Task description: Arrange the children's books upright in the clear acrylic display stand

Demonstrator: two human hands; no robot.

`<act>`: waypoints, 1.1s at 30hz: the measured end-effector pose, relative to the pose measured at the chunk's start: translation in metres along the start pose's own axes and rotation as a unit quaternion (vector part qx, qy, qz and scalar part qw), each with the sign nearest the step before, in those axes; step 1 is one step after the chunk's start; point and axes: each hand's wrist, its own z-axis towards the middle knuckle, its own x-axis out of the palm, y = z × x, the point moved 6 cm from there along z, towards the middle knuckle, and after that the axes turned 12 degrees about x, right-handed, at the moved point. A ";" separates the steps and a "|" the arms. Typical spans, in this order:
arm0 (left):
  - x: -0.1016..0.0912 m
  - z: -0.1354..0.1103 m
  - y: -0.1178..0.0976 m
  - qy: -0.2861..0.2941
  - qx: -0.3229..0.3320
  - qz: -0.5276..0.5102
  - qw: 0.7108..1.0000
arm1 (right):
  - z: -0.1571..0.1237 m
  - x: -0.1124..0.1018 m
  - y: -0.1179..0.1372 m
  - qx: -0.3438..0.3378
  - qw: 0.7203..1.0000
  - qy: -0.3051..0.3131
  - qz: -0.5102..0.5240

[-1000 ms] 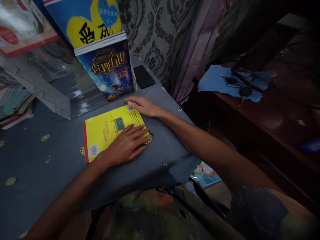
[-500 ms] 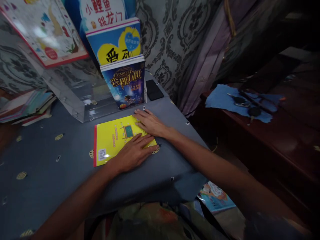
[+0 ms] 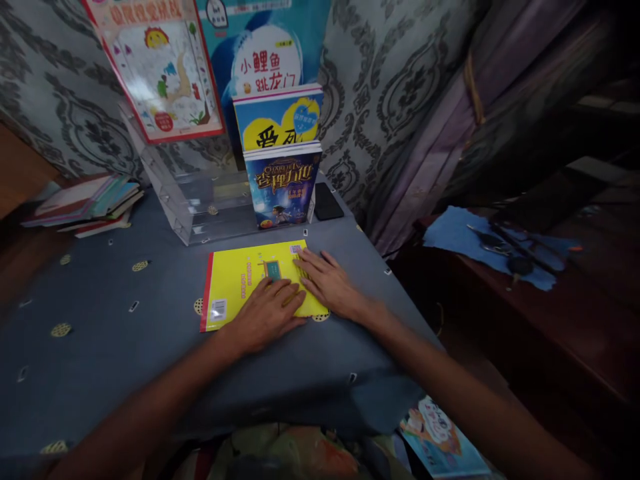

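Observation:
A yellow book with a red spine lies flat on the grey-blue tablecloth. My left hand rests flat on its near right part, fingers stretched out. My right hand lies flat on the book's right edge, fingers spread. Just behind the yellow book a dark blue book stands upright in a clear acrylic rack, with a blue-and-yellow book behind it.
A black phone lies right of the rack. A stack of books sits at the far left. More picture books stand higher in the rack. Patterned curtain behind; a dark wooden surface with a blue cloth at right. A booklet lies below the table edge.
The view has tilted upward, showing more of the rack. My right hand has slid from the book's far corner back onto its right edge, beside my left hand.

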 end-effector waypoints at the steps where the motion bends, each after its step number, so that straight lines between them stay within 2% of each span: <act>1: -0.001 -0.004 0.002 0.005 -0.010 0.008 1.000 | -0.006 -0.001 0.001 -0.003 1.000 0.004 -0.007; 6: 0.002 -0.023 0.003 0.049 -0.038 0.046 0.997 | -0.036 -0.005 0.007 -0.020 0.999 0.013 -0.026; 12: 0.011 -0.027 -0.007 0.076 0.016 0.107 0.991 | -0.056 -0.006 0.006 -0.035 0.999 0.011 0.002; 16: 0.000 -0.023 -0.009 0.062 0.052 0.121 0.989 | -0.055 -0.009 0.000 -0.047 0.998 0.006 0.050; 20: -0.010 -0.019 -0.001 0.087 0.027 0.078 0.993 | -0.042 -0.016 -0.011 -0.026 0.987 -0.035 0.152; 23: -0.015 -0.020 0.005 0.086 0.007 0.066 0.994 | -0.028 -0.019 -0.017 -0.005 0.974 -0.037 0.224; 26: -0.021 -0.025 0.015 0.042 -0.016 0.050 0.998 | -0.013 -0.019 -0.023 0.003 0.962 -0.033 0.270; 29: -0.037 -0.034 0.029 -0.052 -0.053 0.014 0.997 | 0.004 -0.017 -0.034 0.034 0.944 -0.044 0.324; 31: -0.054 -0.040 0.038 -0.125 -0.080 -0.023 0.989 | 0.016 -0.015 -0.041 0.066 0.924 -0.053 0.374; 33: -0.073 -0.044 0.046 -0.181 -0.109 -0.067 0.975 | 0.026 -0.013 -0.043 0.102 0.891 -0.064 0.439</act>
